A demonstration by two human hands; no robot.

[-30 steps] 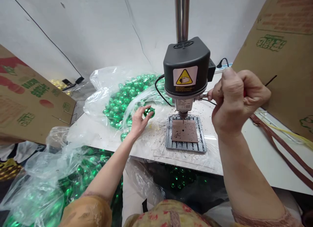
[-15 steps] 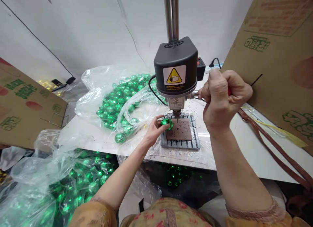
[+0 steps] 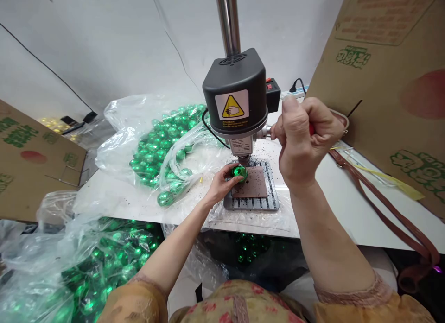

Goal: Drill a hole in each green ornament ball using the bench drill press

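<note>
Between the thumb and fingers of my left hand (image 3: 222, 184) is a shiny green faceted ball (image 3: 239, 173). It is at the left part of a brown board (image 3: 255, 186), close to the chuck of a small black drill press (image 3: 236, 91); whether the bit touches it I cannot tell. The board has a dark hole and lies on the slotted metal base (image 3: 250, 204), sprinkled with dark shavings. My right hand (image 3: 304, 137) is raised, its fingers wrapped round the press's feed handle (image 3: 312, 128), of which a red bit shows.
Clear plastic bags of green balls lie on the white table (image 3: 118, 193) and lower left (image 3: 114, 262). Two loose balls (image 3: 165, 198) are left of my hand. Cardboard boxes (image 3: 392, 72) stand either side. A brown strap (image 3: 378, 202) lies at right.
My left hand has brought the green ball closer under the chuck and turned it a little. My right hand keeps its grip on the handle. The whole view has shifted slightly.
</note>
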